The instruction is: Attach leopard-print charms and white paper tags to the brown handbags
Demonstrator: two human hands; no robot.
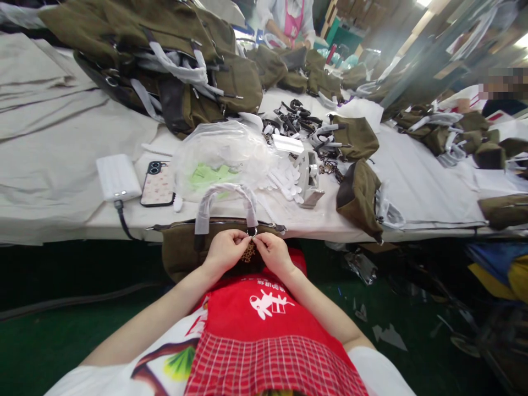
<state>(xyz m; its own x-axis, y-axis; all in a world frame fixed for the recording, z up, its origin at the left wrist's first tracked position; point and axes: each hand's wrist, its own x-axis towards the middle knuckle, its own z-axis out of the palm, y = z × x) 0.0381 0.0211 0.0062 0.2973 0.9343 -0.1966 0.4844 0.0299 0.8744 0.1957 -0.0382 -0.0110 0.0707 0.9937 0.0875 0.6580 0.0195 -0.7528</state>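
An olive handbag (181,247) with a zipped top rests at the table's front edge, against my red apron. Its handle (202,217) stands up, wrapped in clear plastic film. At the base of the handle, my left hand (226,250) and my right hand (272,251) meet fingertip to fingertip, both pinched on a small metal ring (252,232). Below the fingers hangs a leopard-print tag (248,253), partly hidden by the hands. Behind the handle lies a clear plastic bag (223,143) with green pieces inside.
A white power bank (118,177) with a cable and a phone (158,184) lie to the left. A tape dispenser (309,179), black straps (295,118) and another olive bag (358,198) are on the right. Bags pile up at the back left (231,82). A co-worker (292,22) stands across the table.
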